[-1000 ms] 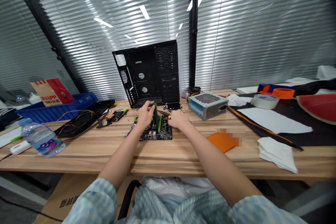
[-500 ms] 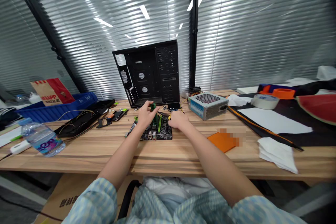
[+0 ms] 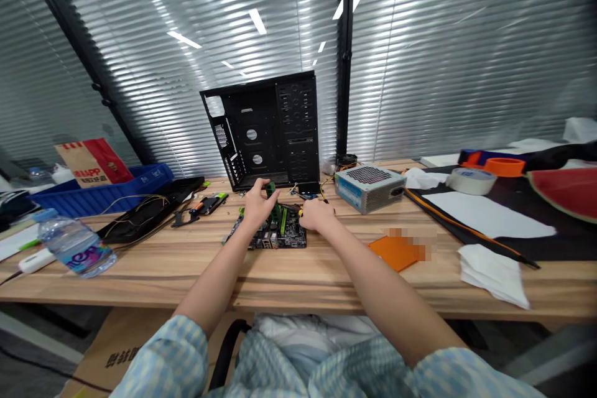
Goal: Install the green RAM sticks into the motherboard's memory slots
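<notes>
My left hand point(image 3: 257, 206) pinches a green RAM stick point(image 3: 270, 187) by its upper end, above the black motherboard point(image 3: 280, 235) lying flat on the wooden table point(image 3: 298, 280). The stick's lower end is hidden behind my fingers, so I cannot tell whether it touches a slot. My right hand point(image 3: 318, 215) rests at the board's right edge, with its fingers curled beside a small yellow part point(image 3: 301, 212). What those fingers grip, if anything, is hidden.
Behind the board stands a black PC case frame point(image 3: 298, 137), with a silver power supply point(image 3: 370, 189) to its right. On the left lie a black panel with thin wires point(image 3: 149, 217), a blue tray point(image 3: 100, 196) and a water bottle point(image 3: 74, 244). An orange pad point(image 3: 396, 253) lies on the right.
Over the last second, my left hand has lifted the green stick slightly and shifted it left, away from the board. My right hand has barely moved.
</notes>
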Motion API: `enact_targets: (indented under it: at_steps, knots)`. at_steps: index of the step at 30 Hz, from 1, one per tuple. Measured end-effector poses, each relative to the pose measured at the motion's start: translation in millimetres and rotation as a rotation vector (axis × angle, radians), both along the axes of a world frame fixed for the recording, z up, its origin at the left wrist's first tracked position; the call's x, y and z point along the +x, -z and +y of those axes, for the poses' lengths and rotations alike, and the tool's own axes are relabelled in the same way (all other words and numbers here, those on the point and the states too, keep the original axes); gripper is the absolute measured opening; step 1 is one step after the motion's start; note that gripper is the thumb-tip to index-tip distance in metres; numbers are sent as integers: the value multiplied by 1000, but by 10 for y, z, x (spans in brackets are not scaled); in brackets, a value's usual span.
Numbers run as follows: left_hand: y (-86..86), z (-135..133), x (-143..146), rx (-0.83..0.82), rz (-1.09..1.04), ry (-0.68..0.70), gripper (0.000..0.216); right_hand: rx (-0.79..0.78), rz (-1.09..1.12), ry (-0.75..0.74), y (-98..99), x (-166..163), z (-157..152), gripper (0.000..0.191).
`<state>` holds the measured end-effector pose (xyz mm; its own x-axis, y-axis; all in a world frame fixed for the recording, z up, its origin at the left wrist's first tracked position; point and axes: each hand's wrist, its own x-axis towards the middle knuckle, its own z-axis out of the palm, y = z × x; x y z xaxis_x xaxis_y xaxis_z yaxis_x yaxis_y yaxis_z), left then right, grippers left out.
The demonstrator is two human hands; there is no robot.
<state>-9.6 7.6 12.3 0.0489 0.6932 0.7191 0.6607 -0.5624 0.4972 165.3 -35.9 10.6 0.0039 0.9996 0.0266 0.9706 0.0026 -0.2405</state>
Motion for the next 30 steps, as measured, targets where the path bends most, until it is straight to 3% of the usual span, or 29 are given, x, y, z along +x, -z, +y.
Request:
enact_targets:
  at_steps: [30]
  knots:
    - [-49, -35, -4, -45, -16, -34, 30, -24, -42, -6, -25, -47, -34, 40]
